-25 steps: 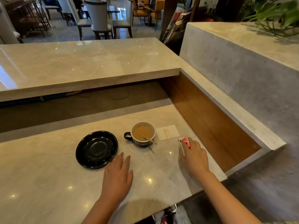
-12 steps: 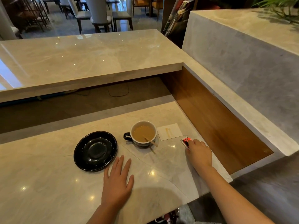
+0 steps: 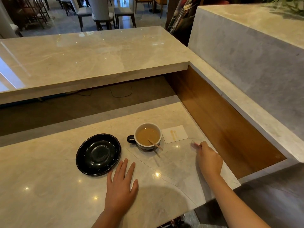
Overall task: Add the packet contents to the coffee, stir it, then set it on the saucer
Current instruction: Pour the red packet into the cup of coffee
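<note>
The right hand (image 3: pixel 209 159) is pinching the small red-and-white packet (image 3: pixel 195 144) at the milky-coffee-filled white cup's (image 3: pixel 147 135) four o'clock; the left hand (image 3: pixel 120 186) is resting flat and open. Judged next: tearing it open needs both hands.

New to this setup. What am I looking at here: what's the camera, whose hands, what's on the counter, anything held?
There is no robot: a person works with bare hands, and one wide-angle camera on their head looks forward and down. The left hand lies flat on the counter, empty. The right hand is pinching a small packet at counter level; the packet is blurred, so I can't tell if it is lifted. On the counter are a black saucer, empty, and right of it a cup of milky coffee with a wooden stirrer leaning in it. A white napkin lies beyond the cup.
</note>
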Demonstrator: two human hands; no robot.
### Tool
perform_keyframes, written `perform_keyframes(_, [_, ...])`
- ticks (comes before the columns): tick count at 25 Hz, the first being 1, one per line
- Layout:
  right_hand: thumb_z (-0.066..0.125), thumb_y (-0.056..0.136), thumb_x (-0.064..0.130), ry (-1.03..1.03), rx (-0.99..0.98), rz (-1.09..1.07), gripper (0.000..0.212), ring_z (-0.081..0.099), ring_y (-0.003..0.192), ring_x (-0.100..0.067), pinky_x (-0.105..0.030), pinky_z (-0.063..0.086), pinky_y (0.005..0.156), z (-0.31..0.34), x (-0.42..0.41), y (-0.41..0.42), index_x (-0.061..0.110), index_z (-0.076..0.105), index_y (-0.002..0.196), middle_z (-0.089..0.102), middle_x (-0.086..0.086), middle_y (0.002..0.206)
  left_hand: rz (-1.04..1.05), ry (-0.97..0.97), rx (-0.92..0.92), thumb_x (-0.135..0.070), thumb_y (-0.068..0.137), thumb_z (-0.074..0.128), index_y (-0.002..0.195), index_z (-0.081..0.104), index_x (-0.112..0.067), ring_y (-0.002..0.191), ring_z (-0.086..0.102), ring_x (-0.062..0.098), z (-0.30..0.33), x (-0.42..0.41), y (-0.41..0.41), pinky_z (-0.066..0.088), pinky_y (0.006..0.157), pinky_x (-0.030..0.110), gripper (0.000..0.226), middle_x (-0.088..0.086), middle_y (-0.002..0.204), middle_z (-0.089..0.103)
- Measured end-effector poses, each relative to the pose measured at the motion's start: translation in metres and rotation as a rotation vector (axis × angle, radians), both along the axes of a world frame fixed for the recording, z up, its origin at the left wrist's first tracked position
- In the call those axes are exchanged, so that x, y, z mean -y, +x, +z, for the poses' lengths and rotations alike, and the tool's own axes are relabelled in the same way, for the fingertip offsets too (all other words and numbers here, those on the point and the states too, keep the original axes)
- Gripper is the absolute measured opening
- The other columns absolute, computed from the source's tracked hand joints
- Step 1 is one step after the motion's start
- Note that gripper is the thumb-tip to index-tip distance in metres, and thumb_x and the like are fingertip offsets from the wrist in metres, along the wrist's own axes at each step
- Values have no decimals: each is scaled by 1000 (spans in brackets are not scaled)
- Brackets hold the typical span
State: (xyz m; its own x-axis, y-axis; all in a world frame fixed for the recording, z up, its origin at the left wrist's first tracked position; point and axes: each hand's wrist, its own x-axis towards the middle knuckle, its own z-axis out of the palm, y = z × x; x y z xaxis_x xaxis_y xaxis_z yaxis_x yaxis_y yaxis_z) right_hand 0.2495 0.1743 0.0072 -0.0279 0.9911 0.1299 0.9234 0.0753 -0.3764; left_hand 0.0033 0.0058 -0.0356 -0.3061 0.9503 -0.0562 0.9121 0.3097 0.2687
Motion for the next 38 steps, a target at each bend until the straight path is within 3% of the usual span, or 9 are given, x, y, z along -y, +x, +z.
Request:
perform_keyframes(5, [55, 91, 11, -90, -782, -189, 12, 61, 81, -24, -19, 48, 61, 24, 8, -12, 9, 58, 102, 63, -8, 93, -7, 37, -2, -55, 85, 18, 143, 23, -30, 136, -1, 13, -5, 0, -2, 1, 108, 49, 63, 0, 153, 16])
perform_keyframes(8, [49, 95, 12, -298, -1229, -193, 11, 69, 68, -24, -33, 59, 52, 45, 15, -28, 9, 57, 100, 70, -11, 86, -13, 45, -5, -55, 85, 20, 143, 25, -29, 137, 5, 16, -5, 0, -1, 5, 107, 50, 63, 2, 152, 18])
perform_keyframes(11, [50, 94, 13, -456, -1376, -163, 13, 70, 59, -22, -33, 59, 48, 57, 15, -41, 8, 58, 103, 74, -12, 74, -11, 54, -12, -54, 86, 22, 142, 27, -29, 137, 8, 17, -6, 0, -2, 7, 107, 51, 62, 2, 151, 21])
perform_keyframes(14, [51, 90, 2, -491, -1324, -53, 18, 69, 58, -16, -20, 53, 42, 66, 9, -52, 8, 57, 107, 70, -12, 82, -13, 52, -10, -54, 86, 24, 141, 30, -28, 136, 13, 19, -6, 0, -2, 11, 105, 53, 61, 3, 150, 25])
perform_keyframes(19, [62, 85, 4, -474, -1087, 103, 31, 68, 68, -15, -22, 55, 54, 70, -2, -63, 25, 55, 106, 68, -8, 99, -20, 59, -11, -53, 86, 28, 140, 33, -27, 134, 21, 22, -5, 0, -3, 18, 103, 55, 59, 5, 147, 31])
perform_keyframes(22, [64, 83, 4, -390, -958, 152, 33, 68, 81, -22, -17, 54, 53, 70, -10, -76, 23, 52, 106, 65, -9, 105, -21, 63, -3, -53, 86, 29, 140, 32, -28, 134, 22, 21, -6, 0, -3, 17, 103, 54, 59, 5, 147, 31])
perform_keyframes(27, [65, 84, 11, -189, -669, 372, 29, 64, 75, -18, -26, 55, 66, 68, -18, -91, 25, 53, 107, 62, 4, 100, -10, 73, 17, -52, 86, 29, 140, 32, -29, 135, 20, 20, -6, 0, -3, 15, 104, 55, 59, 4, 148, 29])
perform_keyframes(32, [63, 86, 11, -39, -448, 533, 33, 57, 84, -12, -13, 44, 71, 72, -23, -97, 16, 56, 117, 66, -3, 110, -7, 63, 4, -54, 86, 30, 139, 33, -30, 133, 24, 21, -8, 0, -3, 16, 102, 56, 58, 4, 147, 33])
perform_keyframes(38, [56, 90, 11, 72, -222, 664, 35, 61, 100, -24, -36, 52, 81, 74, -25, -102, 17, 52, 125, 65, -9, 116, 5, 55, -9, -57, 86, 28, 140, 29, -33, 134, 15, 16, -11, -2, -3, 11, 103, 54, 59, 2, 148, 29])
